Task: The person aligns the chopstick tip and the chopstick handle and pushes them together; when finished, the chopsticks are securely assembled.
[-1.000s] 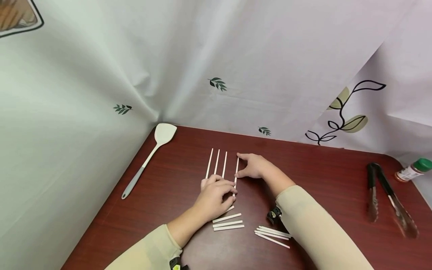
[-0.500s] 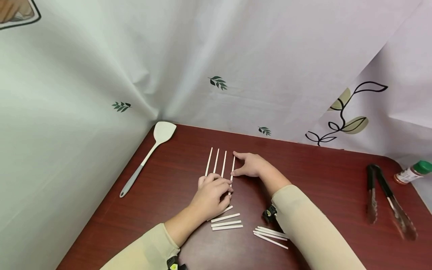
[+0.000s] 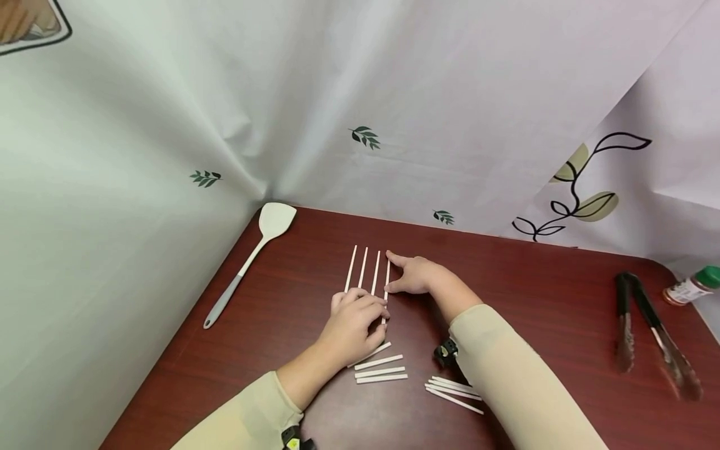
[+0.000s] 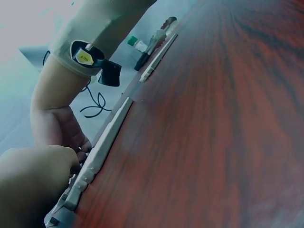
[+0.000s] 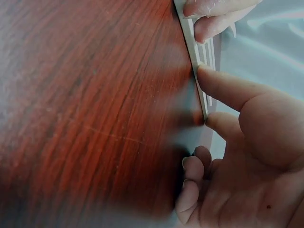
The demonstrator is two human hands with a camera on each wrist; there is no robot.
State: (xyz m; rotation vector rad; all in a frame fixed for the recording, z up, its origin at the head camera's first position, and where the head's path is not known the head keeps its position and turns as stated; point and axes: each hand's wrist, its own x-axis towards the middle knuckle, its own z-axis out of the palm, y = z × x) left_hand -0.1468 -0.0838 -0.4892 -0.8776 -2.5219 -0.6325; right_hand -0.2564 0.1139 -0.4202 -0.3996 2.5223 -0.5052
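Three slim white sticks lie side by side on the table, with a fourth white stick along their right. My left hand covers the near ends of the row; its curved thumb and index fingertip hold the fourth stick by its near end. My right hand touches that stick from the right, index fingertip at the far end and thumb lower down. In the right wrist view, the thumb and index finger meet the edge of the stick, while the other fingers are curled.
Several short white sticks lie below my left hand, and another small pile sits by my right sleeve. A white spatula with a grey handle rests at left. Tongs and a green-capped bottle are at right.
The fourth stick has shifted left, narrowing the gap to the row of three. My right hand has moved left with it; my left hand stays nearly in place.
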